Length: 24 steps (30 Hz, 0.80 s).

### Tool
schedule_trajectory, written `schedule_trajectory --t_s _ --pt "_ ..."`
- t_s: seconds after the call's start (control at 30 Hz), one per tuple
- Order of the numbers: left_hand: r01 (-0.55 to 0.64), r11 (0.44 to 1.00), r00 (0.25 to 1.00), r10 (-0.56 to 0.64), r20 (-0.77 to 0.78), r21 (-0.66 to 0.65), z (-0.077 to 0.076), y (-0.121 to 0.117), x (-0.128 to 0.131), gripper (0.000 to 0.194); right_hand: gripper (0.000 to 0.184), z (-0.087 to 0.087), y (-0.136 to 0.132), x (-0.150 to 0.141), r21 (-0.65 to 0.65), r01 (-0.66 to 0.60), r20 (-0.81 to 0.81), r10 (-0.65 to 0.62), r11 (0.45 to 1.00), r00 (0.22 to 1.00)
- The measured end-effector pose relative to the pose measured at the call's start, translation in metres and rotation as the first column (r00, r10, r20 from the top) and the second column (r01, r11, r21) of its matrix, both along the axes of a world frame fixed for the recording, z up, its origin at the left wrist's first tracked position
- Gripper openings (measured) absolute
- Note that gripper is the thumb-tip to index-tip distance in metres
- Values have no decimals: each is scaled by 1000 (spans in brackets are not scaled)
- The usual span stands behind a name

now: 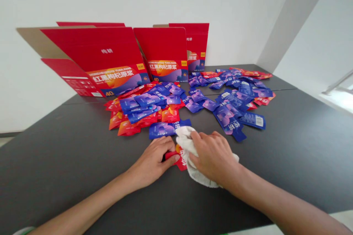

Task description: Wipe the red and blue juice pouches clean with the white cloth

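Observation:
My left hand point(156, 158) is closed on one end of a red pouch point(181, 160) low over the dark table. Bunched in my right hand point(212, 154) is a white cloth point(199, 176), which lies against the pouch and covers its right part. Just beyond my hands lies a blue-purple pouch point(162, 130). Behind it is a heap of red pouches point(129, 127) with blue pouches point(149, 99) on top. To the right, more blue pouches point(227, 115) are spread loosely, and one reaches near the cloth.
Red cartons point(110, 56) with raised flaps stand along the back left by the white wall, with a smaller-looking carton point(168, 53) beside them. Farther right, mixed pouches point(239, 75) are piled near the rear edge. The dark table point(289, 146) extends on both sides.

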<state>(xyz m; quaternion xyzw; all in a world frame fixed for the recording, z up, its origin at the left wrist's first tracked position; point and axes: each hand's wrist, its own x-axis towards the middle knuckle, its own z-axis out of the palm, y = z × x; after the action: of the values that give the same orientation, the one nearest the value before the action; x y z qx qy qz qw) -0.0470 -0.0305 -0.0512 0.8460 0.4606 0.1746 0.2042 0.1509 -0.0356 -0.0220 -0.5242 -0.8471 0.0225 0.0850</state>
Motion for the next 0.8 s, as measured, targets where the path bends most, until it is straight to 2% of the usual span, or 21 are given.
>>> schedule_trajectory --t_s 0.07,0.1,0.13,0.23,0.3,0.4,0.47,0.5,0.63,0.7,0.8 --pt "-19 1000 1000 19 -21 -20 1 0 1 28 30 1 3 4 24 120 38 -121 992 992" --pt "-24 999 999 24 -24 -21 1 0 1 29 30 2 4 5 34 127 46 -129 991 991" --pt "-22 1000 1000 21 -19 -15 1 0 1 27 30 2 3 4 36 91 42 -93 995 995" --pt "20 1000 1000 -20 13 11 0 1 1 13 31 0 -2 -1 9 -150 -10 150 989 989" --pt "32 999 999 -32 20 13 0 1 1 10 33 -1 -5 -3 -19 -198 -30 198 980 980" --pt "-10 1000 1000 9 -11 -17 0 0 1 22 33 0 -4 0 -15 1 5 -1 1000 1000" --pt "-28 999 999 27 -24 -28 1 0 1 29 30 2 -3 2 14 110 32 -110 994 993" --pt "-29 999 999 28 -23 -25 2 -1 2 29 29 2 -3 1 19 103 37 -104 994 994" --pt "7 1000 1000 -7 9 -5 2 -2 2 16 32 3 -8 -3 -22 -119 -2 119 993 993" --pt "-4 1000 1000 5 14 -18 1 -2 3 18 33 3 -5 0 -30 -65 3 65 997 998" --pt "-40 997 998 43 44 -59 3 -2 2 27 33 6 11 15 -18 158 26 -158 987 987"
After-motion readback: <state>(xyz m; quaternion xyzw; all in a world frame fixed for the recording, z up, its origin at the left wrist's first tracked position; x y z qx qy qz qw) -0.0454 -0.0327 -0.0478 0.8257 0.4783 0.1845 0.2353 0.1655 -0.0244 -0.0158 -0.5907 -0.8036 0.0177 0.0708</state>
